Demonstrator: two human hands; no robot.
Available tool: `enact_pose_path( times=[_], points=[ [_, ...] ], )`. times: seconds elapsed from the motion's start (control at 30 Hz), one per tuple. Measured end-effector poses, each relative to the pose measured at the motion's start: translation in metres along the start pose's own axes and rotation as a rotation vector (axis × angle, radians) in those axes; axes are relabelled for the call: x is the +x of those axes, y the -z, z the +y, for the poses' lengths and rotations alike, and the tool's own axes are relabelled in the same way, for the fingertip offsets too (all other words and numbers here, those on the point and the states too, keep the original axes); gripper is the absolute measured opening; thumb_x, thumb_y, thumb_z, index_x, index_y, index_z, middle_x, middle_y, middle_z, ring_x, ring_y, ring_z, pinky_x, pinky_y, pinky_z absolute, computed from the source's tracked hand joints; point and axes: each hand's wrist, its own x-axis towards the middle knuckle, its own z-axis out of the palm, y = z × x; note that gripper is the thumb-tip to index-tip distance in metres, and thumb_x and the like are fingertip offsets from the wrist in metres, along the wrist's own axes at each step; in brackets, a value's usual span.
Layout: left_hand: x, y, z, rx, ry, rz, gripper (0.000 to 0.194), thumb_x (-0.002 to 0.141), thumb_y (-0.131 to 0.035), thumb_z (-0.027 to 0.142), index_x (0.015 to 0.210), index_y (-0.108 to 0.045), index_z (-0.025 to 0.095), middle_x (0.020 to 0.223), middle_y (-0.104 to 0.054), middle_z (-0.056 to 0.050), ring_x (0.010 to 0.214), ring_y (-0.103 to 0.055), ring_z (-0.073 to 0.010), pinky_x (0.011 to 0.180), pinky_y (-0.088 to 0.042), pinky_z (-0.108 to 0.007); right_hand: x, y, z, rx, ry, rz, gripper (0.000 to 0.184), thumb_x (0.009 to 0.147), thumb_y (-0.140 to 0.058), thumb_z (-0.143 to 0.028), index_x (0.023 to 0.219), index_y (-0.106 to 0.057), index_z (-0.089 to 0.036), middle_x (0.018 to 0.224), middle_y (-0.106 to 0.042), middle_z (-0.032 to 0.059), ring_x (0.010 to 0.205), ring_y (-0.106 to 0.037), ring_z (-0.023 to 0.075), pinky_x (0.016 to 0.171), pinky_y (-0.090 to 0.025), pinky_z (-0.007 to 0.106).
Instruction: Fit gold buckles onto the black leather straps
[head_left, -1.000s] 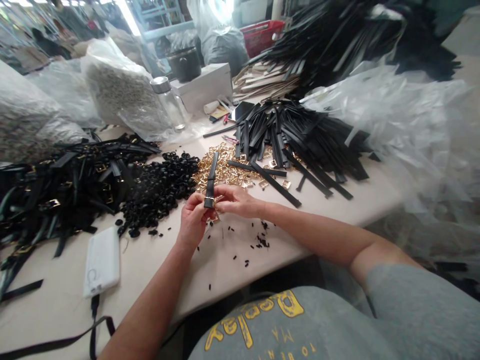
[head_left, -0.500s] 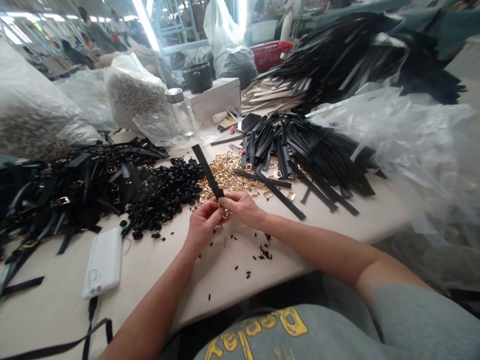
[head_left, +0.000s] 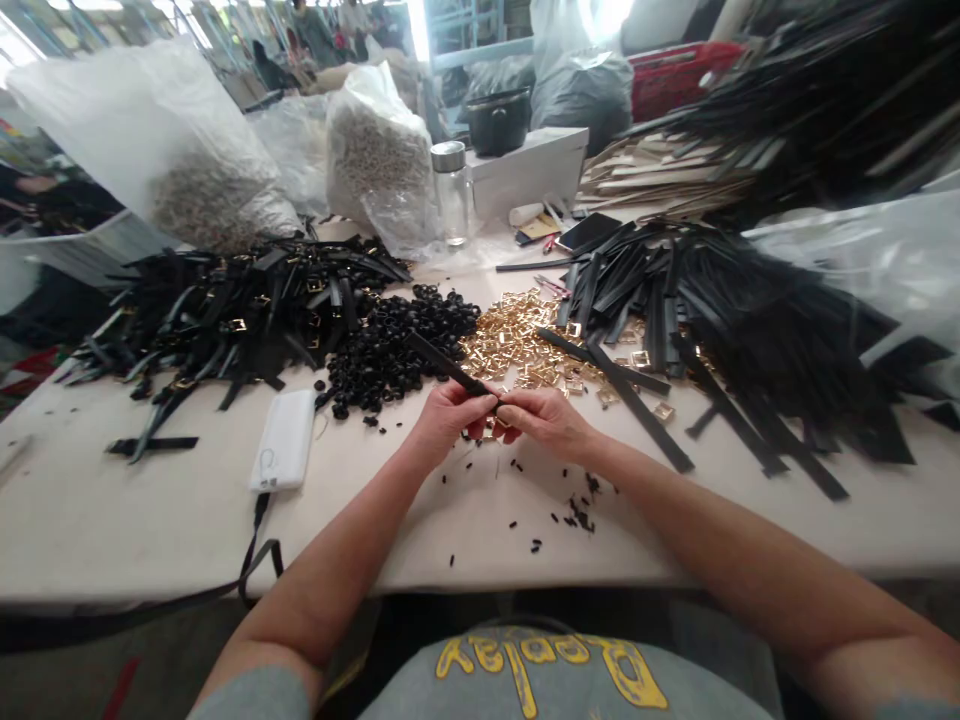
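Note:
A black strap (head_left: 450, 366) slants up and to the left out of my fingers. My left hand (head_left: 444, 422) is closed around its lower part, and my right hand (head_left: 551, 422) pinches the near end. A bit of gold metal, seemingly a buckle (head_left: 491, 426), shows between the two hands, partly hidden by fingers. Just beyond them lie a heap of gold buckles (head_left: 517, 330) and, to its left, a heap of small black loops (head_left: 401, 350). Loose black straps (head_left: 720, 290) are piled on the right.
Straps fitted with buckles (head_left: 255, 300) are heaped at the left, behind a white power bank (head_left: 283, 440) with a cable. Small black scraps (head_left: 581, 512) dot the table (head_left: 390, 530). Farther back stand a glass bottle (head_left: 451, 195), a black pot (head_left: 499, 122) and filled plastic bags (head_left: 379, 150).
The view has swung to the left. The strap has tipped from steep to a flatter slant, pointing more leftward, and my right hand has shifted to its near end.

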Motion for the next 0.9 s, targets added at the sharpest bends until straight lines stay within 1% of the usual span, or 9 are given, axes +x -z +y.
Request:
enact_pose_path(
  times=[0.13, 0.3, 0.4, 0.47, 0.5, 0.6, 0.67, 0.77, 0.9],
  points=[
    [-0.001, 0.002, 0.002, -0.015, 0.023, -0.015, 0.028, 0.064, -0.08, 0.038, 0.078, -0.07, 0.017, 0.054, -0.059, 0.002, 0.04, -0.047, -0.0071, 0.037, -0.034, -0.019, 0.0, 0.001, -0.003, 0.128, -0.071, -0.066, 0.042, 0.085, -0.059, -0.053, 0.09, -0.072, -0.014, 0.078, -0.072, 0.0056, 0.063, -0.065, 0.0101, 0.06, -0.056, 0.023],
    [-0.002, -0.001, 0.002, -0.015, 0.035, -0.072, 0.027, 0.066, -0.08, 0.037, 0.08, -0.07, 0.016, 0.058, -0.063, 0.001, 0.041, -0.05, -0.0074, 0.039, -0.036, -0.019, 0.001, 0.0, -0.005, 0.158, -0.127, 0.005, 0.036, 0.077, -0.069, -0.049, 0.083, -0.072, -0.013, 0.074, -0.071, 0.0051, 0.064, -0.066, 0.0112, 0.058, -0.056, 0.023],
    [-0.001, 0.008, 0.013, 0.066, -0.002, -0.108, 0.028, 0.067, -0.08, 0.039, 0.082, -0.071, 0.017, 0.059, -0.064, 0.0, 0.045, -0.053, -0.0094, 0.043, -0.043, -0.021, 0.001, 0.001, -0.005, 0.118, -0.12, 0.036, 0.031, 0.078, -0.068, -0.044, 0.083, -0.071, -0.014, 0.072, -0.071, 0.0038, 0.061, -0.065, 0.0104, 0.057, -0.055, 0.023],
    [0.0, 0.027, 0.025, 0.17, -0.079, -0.032, 0.027, 0.067, -0.08, 0.04, 0.079, -0.07, 0.017, 0.062, -0.065, 0.0, 0.048, -0.056, -0.0111, 0.048, -0.047, -0.024, 0.001, 0.002, -0.005, 0.058, -0.109, 0.064, 0.028, 0.08, -0.066, -0.041, 0.08, -0.07, -0.014, 0.069, -0.07, 0.0032, 0.058, -0.063, 0.0095, 0.056, -0.053, 0.022],
    [0.001, 0.04, 0.031, 0.229, -0.138, 0.067, 0.026, 0.068, -0.079, 0.04, 0.076, -0.069, 0.018, 0.062, -0.065, 0.0, 0.049, -0.056, -0.0112, 0.05, -0.048, -0.024, 0.001, 0.003, -0.005, 0.023, -0.1, 0.086, 0.026, 0.081, -0.065, -0.04, 0.077, -0.069, -0.014, 0.068, -0.069, 0.0029, 0.056, -0.062, 0.009, 0.055, -0.051, 0.022],
    [0.001, 0.085, 0.042, 0.494, -0.289, 0.465, 0.02, 0.072, -0.074, 0.038, 0.076, -0.067, 0.02, 0.066, -0.065, 0.001, 0.055, -0.057, -0.0124, 0.056, -0.048, -0.025, 0.002, 0.003, -0.006, -0.058, -0.058, 0.161, 0.025, 0.083, -0.061, -0.037, 0.071, -0.063, -0.015, 0.063, -0.066, 0.0017, 0.052, -0.058, 0.0077, 0.052, -0.046, 0.021],
    [0.001, 0.108, 0.043, 0.809, -0.263, 0.587, 0.017, 0.073, -0.07, 0.036, 0.08, -0.07, 0.021, 0.068, -0.066, 0.0, 0.061, -0.059, -0.0156, 0.06, -0.046, -0.027, 0.002, 0.002, -0.007, -0.076, -0.03, 0.193, 0.025, 0.085, -0.059, -0.035, 0.069, -0.06, -0.016, 0.061, -0.064, 0.0006, 0.052, -0.056, 0.0073, 0.052, -0.045, 0.021],
    [0.002, 0.119, 0.038, 1.151, -0.178, 0.55, 0.018, 0.073, -0.069, 0.032, 0.086, -0.073, 0.022, 0.076, -0.068, -0.002, 0.07, -0.061, -0.0192, 0.068, -0.046, -0.03, 0.002, 0.001, -0.01, -0.1, -0.023, 0.18, 0.025, 0.085, -0.056, -0.035, 0.068, -0.058, -0.016, 0.061, -0.063, 0.0001, 0.052, -0.056, 0.0073, 0.053, -0.045, 0.021],
    [0.008, 0.107, 0.031, 1.229, -0.166, 0.479, 0.015, 0.073, -0.067, 0.028, 0.086, -0.072, 0.024, 0.08, -0.068, -0.001, 0.074, -0.061, -0.0195, 0.074, -0.045, -0.031, 0.002, -0.001, -0.012, -0.155, -0.052, 0.154, 0.025, 0.086, -0.055, -0.034, 0.069, -0.057, -0.016, 0.061, -0.063, 0.0002, 0.053, -0.057, 0.0079, 0.053, -0.045, 0.021]
  ],
)
